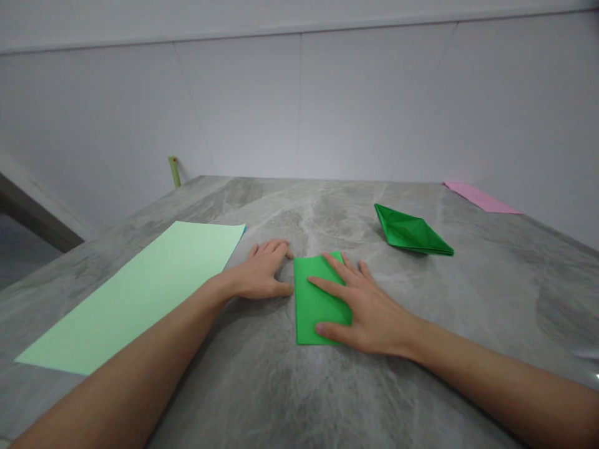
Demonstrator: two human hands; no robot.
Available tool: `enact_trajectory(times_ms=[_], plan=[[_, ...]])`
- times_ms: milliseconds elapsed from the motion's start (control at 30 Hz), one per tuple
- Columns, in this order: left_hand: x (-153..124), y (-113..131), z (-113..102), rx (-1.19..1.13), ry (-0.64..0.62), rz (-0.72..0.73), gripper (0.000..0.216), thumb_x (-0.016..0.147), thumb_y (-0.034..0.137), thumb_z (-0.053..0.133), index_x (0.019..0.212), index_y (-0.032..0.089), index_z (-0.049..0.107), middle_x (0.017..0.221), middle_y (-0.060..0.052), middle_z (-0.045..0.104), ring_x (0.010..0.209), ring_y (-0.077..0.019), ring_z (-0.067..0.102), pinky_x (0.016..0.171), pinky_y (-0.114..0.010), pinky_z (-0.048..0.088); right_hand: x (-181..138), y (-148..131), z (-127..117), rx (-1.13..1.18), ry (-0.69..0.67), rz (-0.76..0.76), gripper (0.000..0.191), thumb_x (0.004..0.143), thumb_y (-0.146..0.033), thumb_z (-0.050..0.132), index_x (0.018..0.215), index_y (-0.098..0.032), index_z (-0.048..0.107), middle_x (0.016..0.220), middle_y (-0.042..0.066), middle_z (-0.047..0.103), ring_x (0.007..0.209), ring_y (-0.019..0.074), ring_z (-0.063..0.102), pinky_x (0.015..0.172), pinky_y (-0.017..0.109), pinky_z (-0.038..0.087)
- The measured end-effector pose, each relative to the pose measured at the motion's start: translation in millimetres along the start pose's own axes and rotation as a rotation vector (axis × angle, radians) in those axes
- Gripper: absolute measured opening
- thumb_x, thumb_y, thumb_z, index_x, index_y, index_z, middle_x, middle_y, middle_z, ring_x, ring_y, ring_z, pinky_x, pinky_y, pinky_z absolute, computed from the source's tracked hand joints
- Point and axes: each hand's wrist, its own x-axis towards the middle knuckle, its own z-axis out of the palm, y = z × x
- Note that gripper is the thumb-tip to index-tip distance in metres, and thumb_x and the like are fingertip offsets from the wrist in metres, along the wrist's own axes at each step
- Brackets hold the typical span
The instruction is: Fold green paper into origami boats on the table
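Note:
A folded green paper (309, 312) lies flat on the grey marbled table (318, 399). My right hand (362, 305) rests on its right part with the fingers spread, covering some of that side. Just off the paper's left edge is my left hand (264, 271), its thumb and fingers apart and nothing held. The thumb tip comes very close to the edge; whether it touches I cannot tell. Beyond my right hand sits a folded green paper boat (412, 232).
Pale green sheets (140, 293) lie on the left, partly behind my left forearm, with a blue edge showing beneath. Pink paper (482, 197) lies at the far right by the white wall (365, 100). A light green strip (174, 171) stands beyond the table's back left corner.

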Motion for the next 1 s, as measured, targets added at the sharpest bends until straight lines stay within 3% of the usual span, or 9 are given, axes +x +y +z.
enact_trajectory(times_ms=[333,567,1000], plan=[[0.9,2.0,0.9,0.018,-0.018,-0.041,0.061,0.075,0.039,0.059,0.129,0.016,0.044,0.152,-0.017,0.031,0.142,-0.0317,0.027,0.116,-0.054,0.019,-0.1,0.4,1.2,0.013,0.008,-0.006,0.083,0.076,-0.069,0.061,0.146,-0.031,0.042,0.161,0.018,0.011,0.143,0.0492,0.005,0.109,0.071,0.009],[2.8,6.4,5.5,0.019,-0.049,-0.141,0.088,0.078,0.046,0.050,0.151,0.010,0.013,0.160,-0.019,0.014,0.149,-0.0314,0.008,0.116,-0.059,0.005,-0.8,1.3,0.7,0.031,0.008,-0.014,0.082,0.076,-0.069,0.061,0.146,-0.031,0.043,0.161,0.016,0.013,0.144,0.0495,0.005,0.108,0.073,0.008],[3.4,4.5,6.7,0.049,-0.054,-0.145,0.089,0.079,0.049,0.048,0.152,0.009,0.016,0.161,-0.017,0.013,0.149,-0.0318,0.007,0.116,-0.060,0.006,0.7,-0.6,0.0,0.018,0.005,-0.014,0.081,0.075,-0.069,0.062,0.145,-0.032,0.043,0.161,0.018,0.010,0.144,0.0484,0.001,0.109,0.071,0.009]])
